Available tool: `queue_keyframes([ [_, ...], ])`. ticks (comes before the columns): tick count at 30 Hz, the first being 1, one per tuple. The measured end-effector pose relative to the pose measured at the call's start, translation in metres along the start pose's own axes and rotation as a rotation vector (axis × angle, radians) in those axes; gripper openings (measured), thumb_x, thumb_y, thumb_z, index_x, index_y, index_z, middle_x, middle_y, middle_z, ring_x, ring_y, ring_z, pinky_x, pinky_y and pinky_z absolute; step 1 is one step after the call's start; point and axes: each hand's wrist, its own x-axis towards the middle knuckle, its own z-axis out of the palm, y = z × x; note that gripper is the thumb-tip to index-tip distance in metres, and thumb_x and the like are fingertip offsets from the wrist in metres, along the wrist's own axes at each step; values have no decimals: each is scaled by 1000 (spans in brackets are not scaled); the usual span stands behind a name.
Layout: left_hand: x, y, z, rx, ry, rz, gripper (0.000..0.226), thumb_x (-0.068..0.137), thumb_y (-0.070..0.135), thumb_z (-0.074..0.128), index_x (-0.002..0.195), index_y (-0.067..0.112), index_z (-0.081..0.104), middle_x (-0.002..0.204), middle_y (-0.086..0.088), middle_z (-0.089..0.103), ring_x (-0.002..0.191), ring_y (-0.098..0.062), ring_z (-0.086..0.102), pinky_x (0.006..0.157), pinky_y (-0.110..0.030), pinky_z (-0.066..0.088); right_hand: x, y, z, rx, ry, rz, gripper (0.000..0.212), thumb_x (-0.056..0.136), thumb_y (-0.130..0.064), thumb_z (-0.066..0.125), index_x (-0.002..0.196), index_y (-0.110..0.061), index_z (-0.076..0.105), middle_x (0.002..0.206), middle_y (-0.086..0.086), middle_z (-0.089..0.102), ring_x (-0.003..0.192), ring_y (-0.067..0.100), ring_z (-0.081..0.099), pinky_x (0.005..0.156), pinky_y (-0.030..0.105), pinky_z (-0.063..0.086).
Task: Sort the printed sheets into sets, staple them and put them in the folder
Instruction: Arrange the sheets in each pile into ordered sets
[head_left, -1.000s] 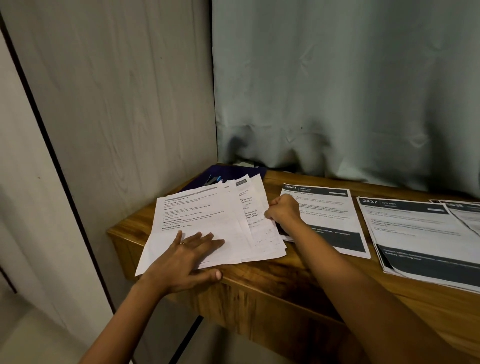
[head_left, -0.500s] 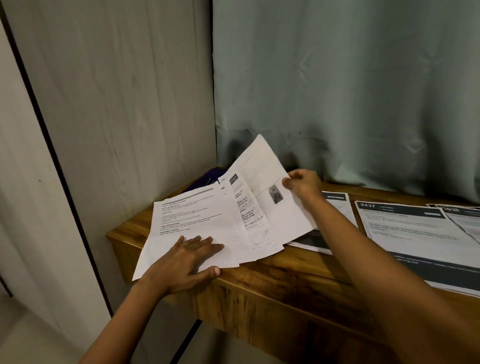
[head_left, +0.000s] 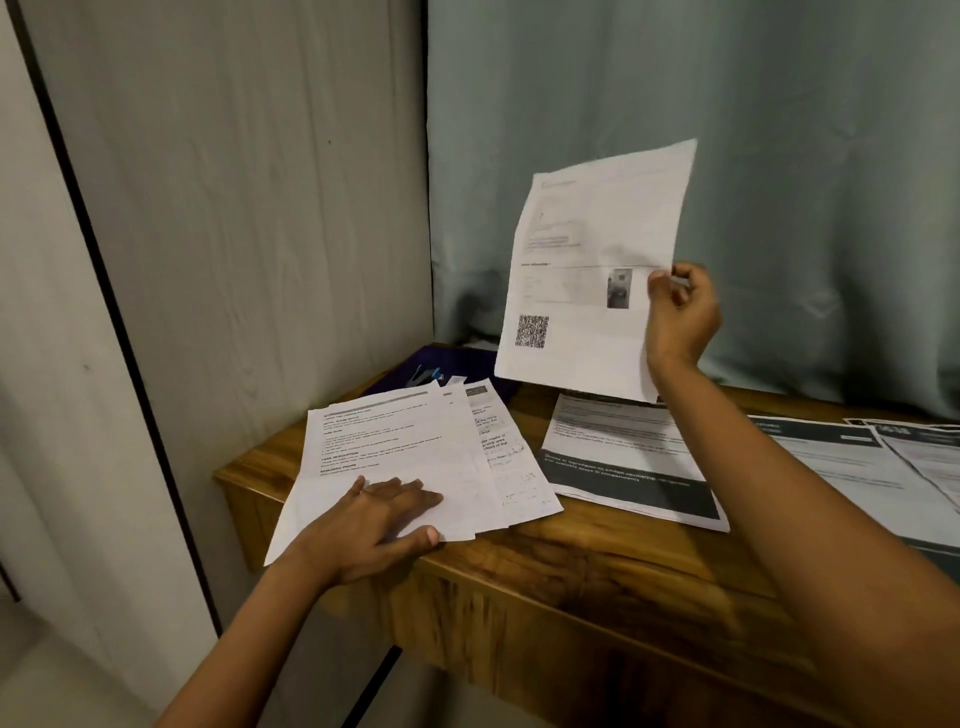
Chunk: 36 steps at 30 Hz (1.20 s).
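Observation:
My right hand (head_left: 680, 314) pinches the right edge of a single printed sheet (head_left: 587, 270) with a small photo and a QR code, held upright in the air above the table. My left hand (head_left: 371, 525) lies flat on a fanned pile of white printed sheets (head_left: 410, 457) at the table's left end. Beside the pile lies a sheet with a dark footer band (head_left: 623, 457). More sheets with dark headers (head_left: 857, 467) lie further right. A dark blue folder (head_left: 441, 364) sits in the back corner, partly under the pile, with a small stapler-like object (head_left: 427, 374) on it.
The wooden table (head_left: 571, 566) stands in a corner between a grey wood-grain panel on the left and a pale green curtain behind. Its front edge runs close under my left hand; some pile sheets overhang it.
My right hand has lifted one sheet off the right side of the pile and raised it up to the right. My left hand has stayed flat on the pile.

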Motion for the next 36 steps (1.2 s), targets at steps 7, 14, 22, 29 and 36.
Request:
queue_keyframes([
  [7,0,2,0,-71,102,5,101,66,93,-2,140,39,41,150,12,38,139,-13,34,119,-45,8,-18,7,17,-70,-225,317,8,83,-14,66,77,-16,60,76,0,64,69,15,57,72,34,53],
  [14,-20,9,-8,-176,939,-168,54,92,59,33,92,20,70,92,-1,72,76,-12,55,67,-30,43,-86,27,26,-270,-540,443,8,87,-13,65,84,-5,64,93,14,70,82,29,65,78,38,55],
  [22,-13,-29,-2,-297,578,-683,92,80,83,19,132,13,50,130,-17,57,121,-40,50,105,-56,34,-142,47,28,-705,-781,205,19,91,-7,56,108,-2,63,112,15,64,100,31,61,84,39,53],
  [29,-3,-21,-1,-335,452,-735,75,93,61,37,141,4,37,145,-16,44,132,-37,41,111,-47,22,-161,47,31,-789,-802,192,19,89,-1,55,107,2,62,114,20,60,104,33,58,77,34,48],
  [36,3,-16,-2,-321,418,-776,80,88,67,42,140,6,38,145,-15,43,132,-36,39,107,-48,29,-174,40,41,-879,-808,241,27,95,-14,53,118,-3,59,127,19,48,121,33,38,97,38,39],
])
